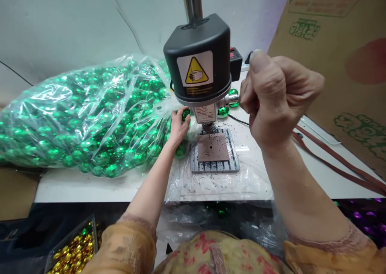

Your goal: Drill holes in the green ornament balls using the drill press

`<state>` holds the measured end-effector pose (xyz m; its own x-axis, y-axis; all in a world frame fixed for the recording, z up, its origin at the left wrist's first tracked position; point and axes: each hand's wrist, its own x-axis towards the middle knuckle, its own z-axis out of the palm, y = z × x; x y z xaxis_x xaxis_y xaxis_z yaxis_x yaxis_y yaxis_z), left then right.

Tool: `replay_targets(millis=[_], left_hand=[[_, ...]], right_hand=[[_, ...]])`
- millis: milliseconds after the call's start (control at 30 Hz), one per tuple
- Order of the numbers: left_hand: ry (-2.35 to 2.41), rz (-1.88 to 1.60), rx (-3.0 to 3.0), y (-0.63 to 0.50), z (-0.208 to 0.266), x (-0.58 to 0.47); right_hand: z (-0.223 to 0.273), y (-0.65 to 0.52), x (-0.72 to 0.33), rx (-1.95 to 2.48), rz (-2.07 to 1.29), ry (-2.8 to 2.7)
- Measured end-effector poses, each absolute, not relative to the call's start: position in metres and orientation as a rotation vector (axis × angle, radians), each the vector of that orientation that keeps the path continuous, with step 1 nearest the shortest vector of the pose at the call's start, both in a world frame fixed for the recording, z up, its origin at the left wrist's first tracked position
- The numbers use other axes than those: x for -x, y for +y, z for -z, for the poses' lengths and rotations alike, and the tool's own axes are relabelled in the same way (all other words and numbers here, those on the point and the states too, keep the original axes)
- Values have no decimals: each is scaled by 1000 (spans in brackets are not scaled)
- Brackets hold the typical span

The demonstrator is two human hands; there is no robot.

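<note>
A black bench drill press [197,60] with a yellow hand-warning label stands in the middle of the table. My right hand [274,97] is closed in a fist at the end of its feed lever [230,100], thumb on top; the grip itself is hidden inside the fingers. Below the chuck [208,127], a brown square plate [213,147] with a small hole lies on the slotted metal base [215,170]. My left hand [179,125] is left of the chuck, fingers curled over a shiny green faceted ball [186,114] beside the mouth of the bag.
A large clear bag [90,117] full of green balls fills the left side. A cardboard box [337,64] and brown straps [334,165] are on the right. Dark shavings lie around the base. Gold balls [74,250] sit in a container below the table edge.
</note>
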<state>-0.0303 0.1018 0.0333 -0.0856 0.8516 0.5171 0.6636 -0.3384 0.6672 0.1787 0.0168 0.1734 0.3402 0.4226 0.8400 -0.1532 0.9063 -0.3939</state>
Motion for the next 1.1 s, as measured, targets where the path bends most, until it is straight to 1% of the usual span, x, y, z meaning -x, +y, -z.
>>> replay_targets(millis=[100,167,267,400,567,1000,1100], left_hand=[[1479,-1584,-1749,61,-41,29],[1315,-1644,-1536,34,-43,23],[1137,-1562,-1289,5,-41,11],[1130,-1347,-1172,-11,-33,5],[1135,-1240,-1182,-8,-22,7],[1182,-1150,-1301,0,-12,2],[1203,-1145,-1340,2,-10,0]], right_hand=[[-173,16,-178,269,-376,-1155],[-173,16,-177,281,-382,-1150],[-172,18,-176,251,-382,-1129],[-172,18,-176,250,-381,-1131],[-172,13,-178,372,-375,-1166],[-170,18,-177,227,-296,-1159],[-171,15,-178,280,-313,-1174]])
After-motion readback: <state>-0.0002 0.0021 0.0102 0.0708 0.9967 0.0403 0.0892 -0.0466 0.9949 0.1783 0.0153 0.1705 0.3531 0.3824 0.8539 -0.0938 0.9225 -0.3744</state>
